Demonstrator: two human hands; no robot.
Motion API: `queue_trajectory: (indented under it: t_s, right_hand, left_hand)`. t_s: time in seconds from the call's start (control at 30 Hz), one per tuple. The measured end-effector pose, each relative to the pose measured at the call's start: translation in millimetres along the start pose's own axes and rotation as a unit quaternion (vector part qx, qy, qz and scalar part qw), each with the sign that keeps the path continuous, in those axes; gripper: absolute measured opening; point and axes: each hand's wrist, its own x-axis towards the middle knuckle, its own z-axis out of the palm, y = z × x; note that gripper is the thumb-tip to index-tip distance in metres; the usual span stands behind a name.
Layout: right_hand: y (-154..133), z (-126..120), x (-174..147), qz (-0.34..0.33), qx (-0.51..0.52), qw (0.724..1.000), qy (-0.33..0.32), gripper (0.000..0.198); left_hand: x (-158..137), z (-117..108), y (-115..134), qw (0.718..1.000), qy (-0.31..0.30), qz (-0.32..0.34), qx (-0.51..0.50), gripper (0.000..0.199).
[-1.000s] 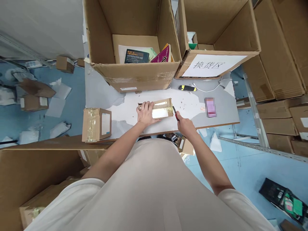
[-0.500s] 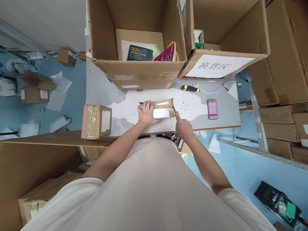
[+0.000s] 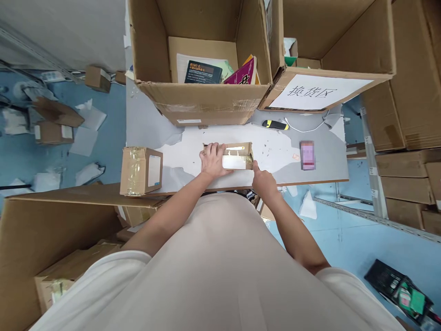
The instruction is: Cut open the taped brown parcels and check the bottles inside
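Note:
A small cardboard box (image 3: 240, 149) with a white label and shiny tape lies on the table. My left hand (image 3: 212, 161) grips its left end, fingers over the top. At the right end of the box, my right hand (image 3: 264, 184) is closed with the index finger stretched toward the box's near corner. It holds a small knife, whose dark slim blade showed earlier and is now almost wholly hidden at that corner. Beyond the box, a yellow-and-black utility knife (image 3: 275, 125) lies on the table.
Two large open cartons stand behind: one (image 3: 206, 103) holds books, the other (image 3: 317, 92) bears a handwritten sign. A taped box (image 3: 141, 171) sits at the table's left end. A pink-screened phone (image 3: 308, 155) and a white cable (image 3: 306, 129) lie right. Boxes and paper litter the floor.
My right hand has moved slightly down along the box's right end, and the dark blade has gone from sight. My left hand keeps its hold. The whole view has shifted slightly.

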Motion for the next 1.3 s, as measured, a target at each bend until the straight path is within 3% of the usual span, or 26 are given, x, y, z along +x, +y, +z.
queue_trajectory:
  t_s: [0.17, 0.43, 0.77, 1.07, 1.3]
  right_hand:
    - [-3.9, 4.1, -3.6, 0.007, 0.012, 1.0, 0.009, 0.069]
    - [6.1, 11.0, -19.1, -0.01, 0.015, 1.0, 0.004, 0.072]
    - [-5.7, 7.1, 2.5, -0.013, 0.004, 1.0, 0.016, 0.084]
    - [8.4, 10.1, -19.4, -0.022, -0.002, 1.0, -0.011, 0.073]
    - [3.9, 10.2, 1.7, -0.029, 0.012, 0.999, -0.016, 0.069]
  left_hand:
    - [0.9, -2.3, 1.7, 1.0, -0.024, -0.004, 0.008, 0.107]
    - [0.5, -0.5, 2.2, 1.0, -0.009, -0.007, 0.003, 0.101]
    - [0.7, 0.1, -0.6, 1.0, -0.009, 0.015, -0.005, 0.102]
    - [-0.1, 0.0, 1.2, 1.0, -0.013, 0.003, 0.003, 0.097]
    - [0.9, -0.9, -0.5, 1.0, -0.018, 0.013, 0.003, 0.097]
